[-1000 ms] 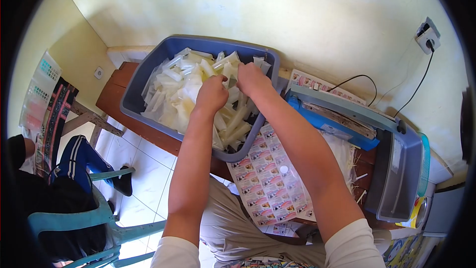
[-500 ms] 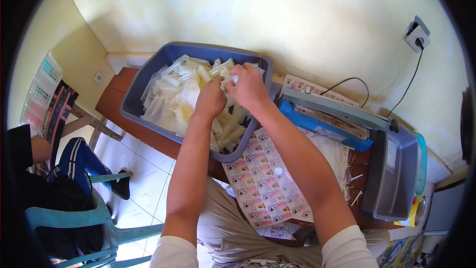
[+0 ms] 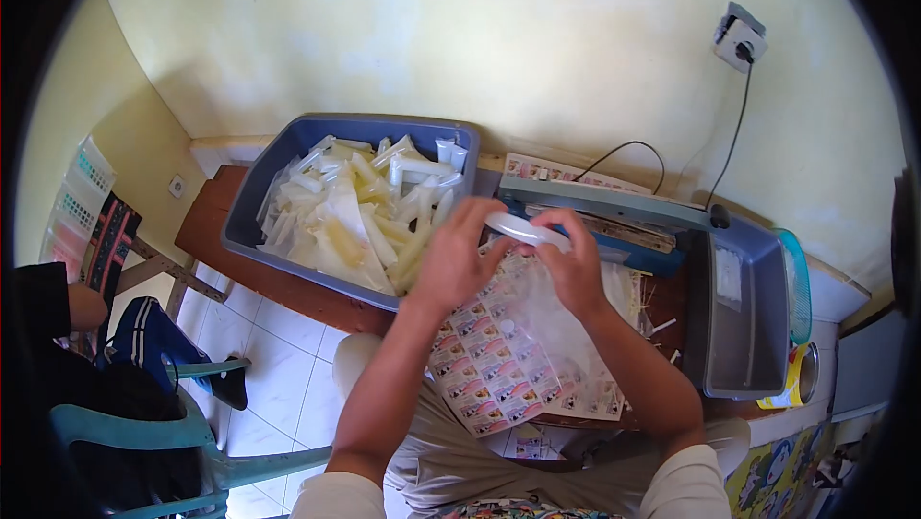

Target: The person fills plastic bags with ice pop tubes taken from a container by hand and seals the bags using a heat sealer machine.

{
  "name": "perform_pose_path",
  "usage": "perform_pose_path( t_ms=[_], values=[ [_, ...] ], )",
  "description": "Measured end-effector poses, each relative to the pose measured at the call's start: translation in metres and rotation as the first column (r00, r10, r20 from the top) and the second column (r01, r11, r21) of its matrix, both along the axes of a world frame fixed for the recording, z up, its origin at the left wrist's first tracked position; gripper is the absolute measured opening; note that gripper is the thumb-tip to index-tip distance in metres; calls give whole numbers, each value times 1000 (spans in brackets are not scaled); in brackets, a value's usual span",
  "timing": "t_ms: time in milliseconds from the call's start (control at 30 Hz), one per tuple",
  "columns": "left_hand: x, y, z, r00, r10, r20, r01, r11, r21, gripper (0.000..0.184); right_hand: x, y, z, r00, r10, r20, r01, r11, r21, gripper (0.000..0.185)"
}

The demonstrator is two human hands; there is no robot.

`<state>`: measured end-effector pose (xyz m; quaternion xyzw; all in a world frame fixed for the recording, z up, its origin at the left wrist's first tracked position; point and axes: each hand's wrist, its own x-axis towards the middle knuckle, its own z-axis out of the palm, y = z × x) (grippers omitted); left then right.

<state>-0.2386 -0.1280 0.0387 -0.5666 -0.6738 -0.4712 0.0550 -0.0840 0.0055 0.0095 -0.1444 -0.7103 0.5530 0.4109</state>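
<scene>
A whitish plastic tube packet (image 3: 526, 230) is stretched between my two hands, above the printed label sheets (image 3: 489, 365). My left hand (image 3: 459, 255) pinches its left end, and my right hand (image 3: 573, 255) grips the right end with thumb and fingers. To the left stands a blue-grey tub (image 3: 251, 195) heaped with similar pale and yellowish packets (image 3: 345, 222). Just behind my hands is the blue sealing device (image 3: 614, 241) with its long grey arm (image 3: 614, 198). Clear plastic film (image 3: 585, 346) lies on the sheets beneath my right forearm.
On the right are an empty grey bin (image 3: 743, 327), a teal basket (image 3: 794, 289) and a yellow tin (image 3: 801, 375). A cable runs to the wall socket (image 3: 741, 42). At the left, a person in dark clothing (image 3: 86, 385) is by a green chair (image 3: 134, 426).
Both hands have moved out of the tub to the right and toward me, now with a tube packet between them. The view has shifted right.
</scene>
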Motion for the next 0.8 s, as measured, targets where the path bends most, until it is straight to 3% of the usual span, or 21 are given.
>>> perform_pose_path(
  t_ms=[67,100,167,200,267,367,500,700,800],
  values=[
    [29,5,-6,996,-82,39,82,997,-13,44,42,2,8,993,105,54,-90,970,-226,25],
    [43,7,-9,990,-131,59,133,991,-25,44,59,0,13,994,90,56,-75,971,-227,25],
    [65,15,-19,975,-207,87,212,975,-61,43,92,-4,22,933,27,359,13,994,-107,28],
    [75,17,-22,969,-225,100,233,970,-68,43,106,-3,18,929,11,369,34,993,-116,28],
    [90,20,-27,955,-283,84,292,947,-131,47,131,0,8,927,-79,366,56,996,73,32],
    [113,21,-42,943,-300,145,325,924,-204,52,164,0,0,890,-63,452,113,990,-85,32],
    [129,20,-62,922,-327,208,372,896,-243,59,190,-6,-12,869,-112,481,189,975,-115,30],
    [133,21,-68,929,-367,-42,337,889,-309,62,214,-6,-23,859,-220,463,232,972,31,30],
    [134,24,-78,909,-373,-187,299,894,-334,53,222,-9,-23,860,-246,448,204,969,142,28]
  ],
)
